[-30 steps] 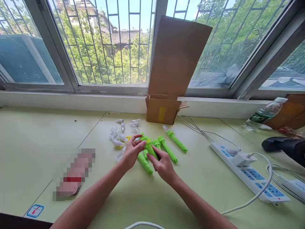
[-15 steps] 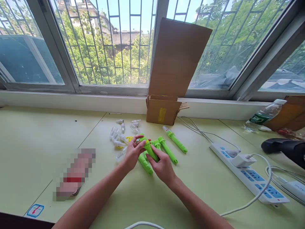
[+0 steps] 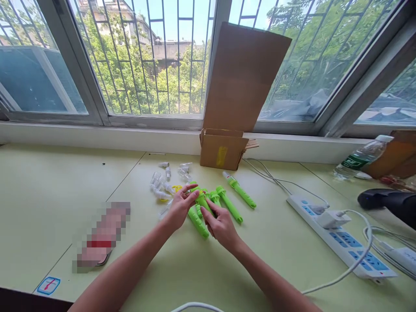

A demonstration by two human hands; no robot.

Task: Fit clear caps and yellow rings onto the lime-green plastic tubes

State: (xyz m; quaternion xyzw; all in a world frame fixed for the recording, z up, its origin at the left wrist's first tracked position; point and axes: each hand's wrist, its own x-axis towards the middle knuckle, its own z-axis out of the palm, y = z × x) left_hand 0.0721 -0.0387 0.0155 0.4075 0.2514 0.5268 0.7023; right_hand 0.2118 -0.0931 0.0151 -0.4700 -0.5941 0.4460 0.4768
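Observation:
Between my two hands is a green plastic tube (image 3: 202,199) with a threaded-looking collar. My left hand (image 3: 180,207) pinches it at the collar end, fingers closed. Lower down, my right hand (image 3: 221,223) grips the tube's body between thumb and fingers. Several similar green tubes lie just beyond and under my hands, among them one green tube (image 3: 199,224) below my left fingers and another (image 3: 230,205) to the right. Farther right lies a green tube with a clear-and-white tip (image 3: 242,193). My fingers partly hide the held tube.
Clear plastic caps (image 3: 157,180) and yellow rings (image 3: 177,188) lie left of the tubes. An open cardboard box (image 3: 222,151) stands behind. At right are a power strip (image 3: 341,238) with cables and a water bottle (image 3: 362,158). A blurred-out object (image 3: 104,238) lies left.
The held tube is tilted slightly differently, and my right fingers have shifted a little along it. My left hand stays nearly in place; the view moves slightly.

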